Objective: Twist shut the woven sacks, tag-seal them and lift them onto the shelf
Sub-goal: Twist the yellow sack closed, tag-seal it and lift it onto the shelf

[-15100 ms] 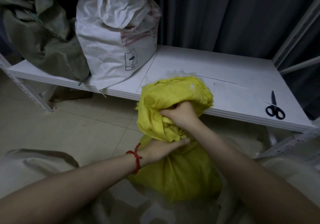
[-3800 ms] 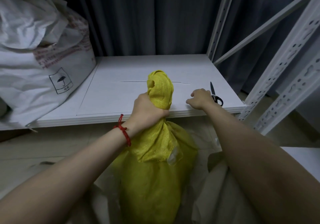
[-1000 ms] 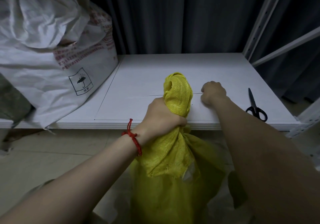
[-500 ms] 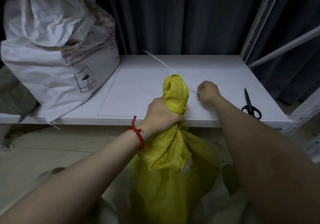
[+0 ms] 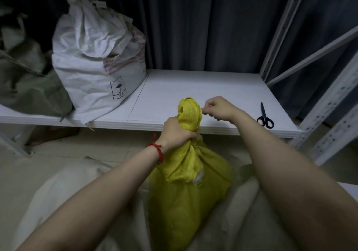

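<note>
Yellow woven sack (image 5: 186, 202): lower centre of the frame, standing below and in front of the shelf (image 5: 193, 87), among pale sacking (image 5: 58, 192) spread around its base. Mouth gathered into a twisted neck (image 5: 189, 113) that rises upright across the shelf's front edge.

Left hand (image 5: 177, 132): grip clamped round the neck under its bunched top, fingers wrapped fully. Red cord bracelet (image 5: 156, 150) on that wrist.

Right hand (image 5: 219, 108): just right of the neck top, above the shelf board. Grip drawn together, thumb against forefinger. Whether anything is pinched there, cannot tell; too thin or blurred.

Shelf, white board, middle of the frame:
- scissors (image 5: 265, 117), black handles, lying flat at right, near the front edge, well apart from the hands.
- white sack (image 5: 93, 72), upper left, upright, top crumpled, umbrella mark and red print on its face.
- grey-green sack (image 5: 29, 87), far left, touching the white one.

Perforated white uprights (image 5: 329, 103) at right. Dark curtain (image 5: 193, 22) behind.
</note>
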